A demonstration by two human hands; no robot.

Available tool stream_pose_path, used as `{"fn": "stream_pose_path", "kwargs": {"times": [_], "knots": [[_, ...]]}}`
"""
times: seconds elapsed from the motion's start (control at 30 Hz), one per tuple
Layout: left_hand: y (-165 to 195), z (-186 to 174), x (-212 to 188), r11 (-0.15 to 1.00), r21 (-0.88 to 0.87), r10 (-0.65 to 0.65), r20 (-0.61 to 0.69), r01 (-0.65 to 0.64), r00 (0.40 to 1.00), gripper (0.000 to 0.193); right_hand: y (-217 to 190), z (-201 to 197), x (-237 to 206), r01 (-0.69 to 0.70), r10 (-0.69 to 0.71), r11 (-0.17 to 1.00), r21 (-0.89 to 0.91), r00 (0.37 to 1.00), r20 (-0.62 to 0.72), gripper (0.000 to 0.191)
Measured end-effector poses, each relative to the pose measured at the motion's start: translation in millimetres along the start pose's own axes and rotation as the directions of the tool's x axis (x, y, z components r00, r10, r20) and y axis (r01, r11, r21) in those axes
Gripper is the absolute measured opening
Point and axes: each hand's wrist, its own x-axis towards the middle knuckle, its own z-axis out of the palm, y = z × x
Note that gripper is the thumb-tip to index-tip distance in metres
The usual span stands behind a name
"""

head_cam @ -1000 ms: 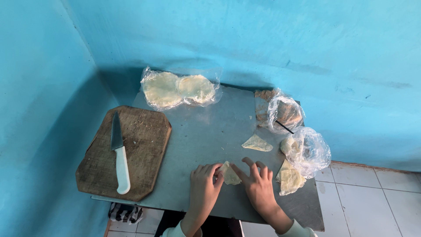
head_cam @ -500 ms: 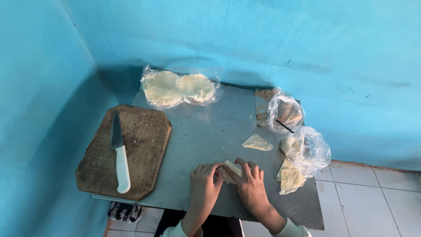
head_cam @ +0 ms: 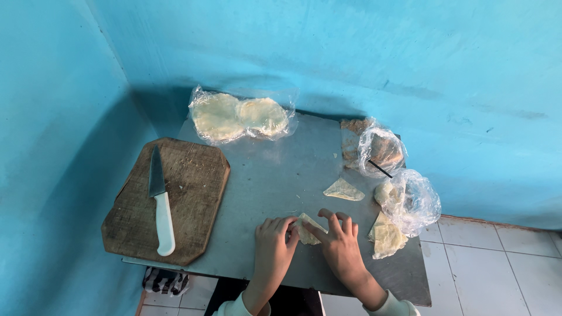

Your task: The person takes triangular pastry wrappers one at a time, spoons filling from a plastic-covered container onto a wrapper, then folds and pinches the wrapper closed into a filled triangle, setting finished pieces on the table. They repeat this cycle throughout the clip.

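Note:
Both my hands rest on a small pale piece of dough sheet (head_cam: 307, 229) at the front of the grey metal table (head_cam: 275, 175). My left hand (head_cam: 273, 244) pinches its left edge with the fingers curled. My right hand (head_cam: 339, 243) lies over its right side, fingers pressing the sheet into a folded shape. A second triangular dough piece (head_cam: 344, 189) lies flat a little beyond my right hand.
A worn wooden cutting board (head_cam: 193, 181) with a white-handled knife (head_cam: 159, 205) sits at the left. A clear bag of round flatbreads (head_cam: 240, 116) lies at the back. Plastic bags (head_cam: 410, 199) with dough and filling stand at the right edge, with folded pieces (head_cam: 386, 237) beside them. Blue walls close in.
My right hand has slid left over the dough piece, and the piece has gone from flat to folded between both hands. The other things have not moved.

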Motion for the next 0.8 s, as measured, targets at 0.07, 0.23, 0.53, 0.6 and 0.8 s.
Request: {"fn": "stream_pose_path", "kwargs": {"times": [0.07, 0.23, 0.53, 0.6, 0.8], "knots": [[0, 0, 0, 1.000, -0.006, 0.000, 0.000, 0.000, 1.000, 0.020, 2, 0, -1, -0.009, 0.009, 1.000, 0.003, 1.000, 0.016, 0.065], [-1, 0, -1, 1.000, -0.016, -0.006, 0.004, 0.006, 1.000, 0.020, 11, 3, -1, -0.062, 0.062, 0.991, 0.117, 0.998, 0.010, 0.059], [-3, 0, -2, 0.999, -0.025, 0.019, -0.017, -0.020, 1.000, 0.025, 62, 7, 2, -0.042, 0.066, 0.867, 0.496, 0.997, -0.031, 0.051], [-4, 1, -2, 1.000, -0.014, 0.016, -0.022, -0.016, 1.000, 0.025, 89, -1, 8, -0.214, 0.238, 0.841, 0.497, 0.971, 0.015, 0.040], [-6, 4, -3, 0.998, -0.034, -0.055, -0.024, 0.054, 0.998, 0.023, 158, -20, 54, -0.366, 0.302, 0.889, -0.274, 0.920, -0.249, 0.023]]}}
